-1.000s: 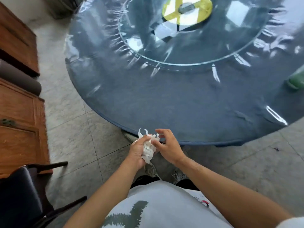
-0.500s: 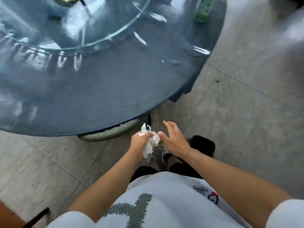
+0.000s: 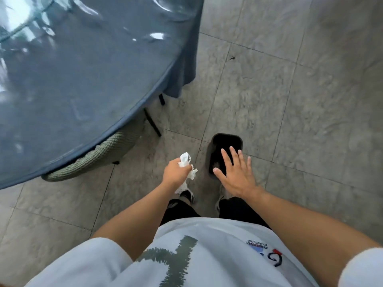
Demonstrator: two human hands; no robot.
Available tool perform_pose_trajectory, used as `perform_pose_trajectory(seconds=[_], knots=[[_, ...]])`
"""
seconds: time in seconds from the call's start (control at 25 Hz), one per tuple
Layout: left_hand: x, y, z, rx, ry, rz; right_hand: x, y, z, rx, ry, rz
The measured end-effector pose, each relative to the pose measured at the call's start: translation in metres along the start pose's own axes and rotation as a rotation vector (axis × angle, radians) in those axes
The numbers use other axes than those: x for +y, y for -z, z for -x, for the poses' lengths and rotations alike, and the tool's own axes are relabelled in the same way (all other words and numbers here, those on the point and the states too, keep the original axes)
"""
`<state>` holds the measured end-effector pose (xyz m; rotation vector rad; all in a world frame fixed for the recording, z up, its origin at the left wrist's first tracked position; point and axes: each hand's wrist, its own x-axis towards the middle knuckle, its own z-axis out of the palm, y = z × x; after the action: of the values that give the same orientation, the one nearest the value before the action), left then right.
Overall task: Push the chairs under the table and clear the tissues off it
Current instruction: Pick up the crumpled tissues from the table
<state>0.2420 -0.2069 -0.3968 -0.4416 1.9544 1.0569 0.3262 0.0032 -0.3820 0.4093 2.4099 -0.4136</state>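
Round table (image 3: 87,75) edge at left, bare tiled floor (image 3: 290,100) right, left hand (image 3: 176,172) clenching crumpled white tissues (image 3: 185,160), right hand (image 3: 236,172) spread empty over black bin (image 3: 226,141)

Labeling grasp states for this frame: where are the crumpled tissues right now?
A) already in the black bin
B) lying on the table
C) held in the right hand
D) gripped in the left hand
D: the left hand is curled round the crumpled tissues, beside the black bin on the floor, while the right hand is spread open above the bin and holds nothing.
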Motion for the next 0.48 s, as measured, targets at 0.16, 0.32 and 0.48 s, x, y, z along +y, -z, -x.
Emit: perform_pose_trajectory(seconds=[0.16, 0.32, 0.48], knots=[[0.013, -0.072, -0.007, 0.009, -0.029, -0.238, 0.068, -0.018, -0.009, -0.038, -0.061, 0.002], [0.021, -0.156, -0.025, 0.087, -0.055, -0.3, 0.143, -0.045, -0.045, -0.093, -0.092, -0.056], [0.001, -0.228, -0.08, 0.103, -0.007, -0.347, 0.209, -0.069, -0.093, -0.121, -0.201, -0.138]])
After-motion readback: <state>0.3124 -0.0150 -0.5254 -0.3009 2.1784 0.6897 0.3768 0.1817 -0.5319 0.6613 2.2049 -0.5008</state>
